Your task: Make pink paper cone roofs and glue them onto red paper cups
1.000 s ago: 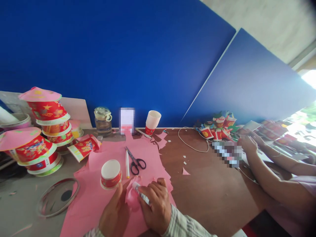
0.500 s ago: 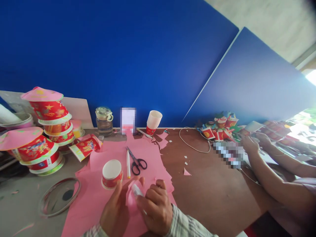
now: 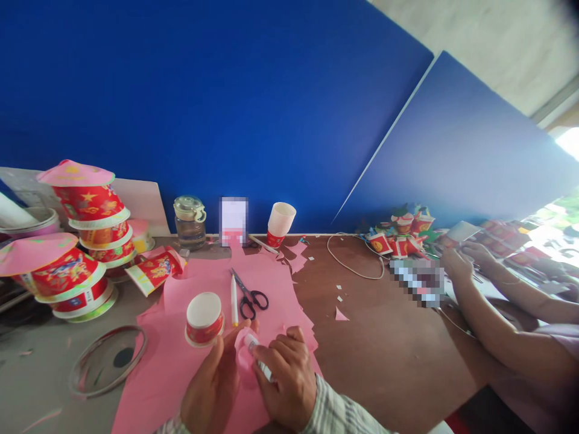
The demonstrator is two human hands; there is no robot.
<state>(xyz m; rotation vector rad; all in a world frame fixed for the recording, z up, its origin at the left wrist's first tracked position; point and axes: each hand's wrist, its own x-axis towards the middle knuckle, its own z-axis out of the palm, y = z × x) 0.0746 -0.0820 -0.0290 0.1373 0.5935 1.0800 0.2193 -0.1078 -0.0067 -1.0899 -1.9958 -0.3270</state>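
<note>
My left hand [image 3: 212, 389] pinches a small pink paper cut-out [image 3: 244, 358] over the large pink paper sheet [image 3: 181, 367]. My right hand [image 3: 284, 380] grips a white glue stick [image 3: 257, 357], its tip pressed against the cut-out. An upside-down red paper cup [image 3: 204, 319] stands just beyond my left hand. Black scissors [image 3: 248, 294] and a white pen [image 3: 234, 301] lie on the sheet farther back.
Stacks of red paper cups with pink paper tops [image 3: 79, 235] stand at the left, near a round glass lid [image 3: 106, 360]. A glass jar [image 3: 189, 222] and tilted paper cup [image 3: 280, 224] stand by the blue wall. A co-worker's arms [image 3: 488, 313] rest at the right beside decorated cups [image 3: 400, 235].
The glue stick's tip has moved over the pink cut-out, and my left thumb has shifted up along the cut-out's edge. Everything else on the table has stayed put.
</note>
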